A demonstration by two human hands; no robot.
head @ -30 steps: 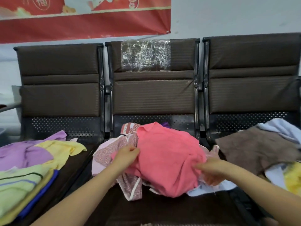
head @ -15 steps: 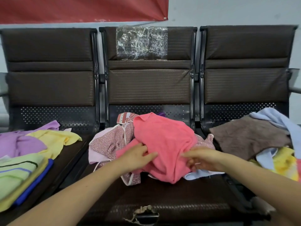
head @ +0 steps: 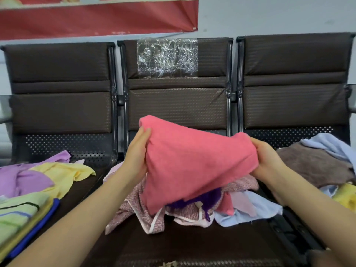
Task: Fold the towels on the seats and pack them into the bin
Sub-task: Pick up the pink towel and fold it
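I am gripping the coral-pink terry towel [head: 192, 166] with my left hand [head: 137, 153] at nine o'clock and my right hand [head: 266, 160] at three, both pinching its edges, holding it above the heap to spread it for folding.

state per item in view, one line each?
pink towel: lifted off the middle pile, unfolded, held at both ends
left hand: grip on its left end
right hand: grip on its right end
middle pile: crumpled, unfolded
brown towel: crumpled, right seat
green towel: lying flat, left seat
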